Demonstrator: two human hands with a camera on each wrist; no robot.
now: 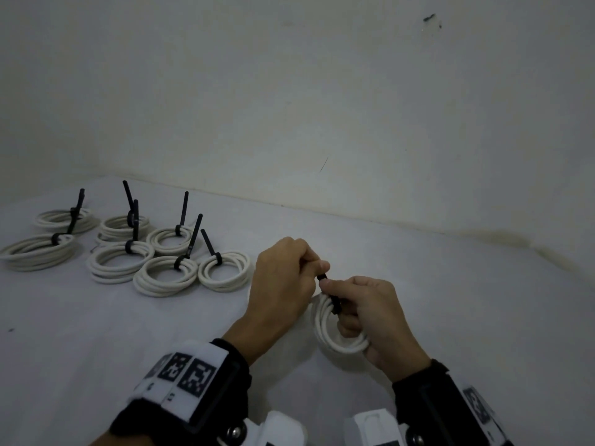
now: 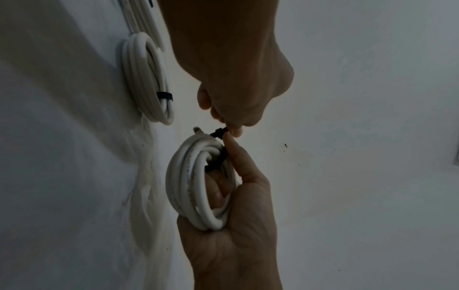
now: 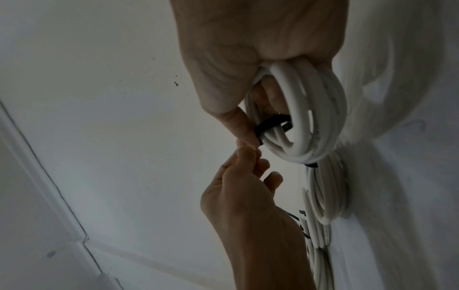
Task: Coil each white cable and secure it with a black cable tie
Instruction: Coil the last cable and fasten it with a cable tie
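My right hand (image 1: pixel 355 305) grips a coiled white cable (image 1: pixel 325 328) just above the table, fingers through the coil (image 3: pixel 319 109) and thumb against the black cable tie (image 1: pixel 335 303) looped round it. My left hand (image 1: pixel 309 263) pinches the tie's end where it comes through the tie's head (image 1: pixel 322 277). In the left wrist view the tie (image 2: pixel 218 157) still sits as a loose loop round the strands of the coil (image 2: pixel 196 186). The right wrist view shows the tie (image 3: pixel 270 123) standing off the cable, with the left hand (image 3: pixel 248 160) pinching just beside it.
Several tied coils lie on the white table (image 1: pixel 96 349) at the left, the nearest (image 1: pixel 225 272) close to my left hand, each with a black tail sticking up. A white wall (image 1: pixel 354 107) runs along the table's far edge.
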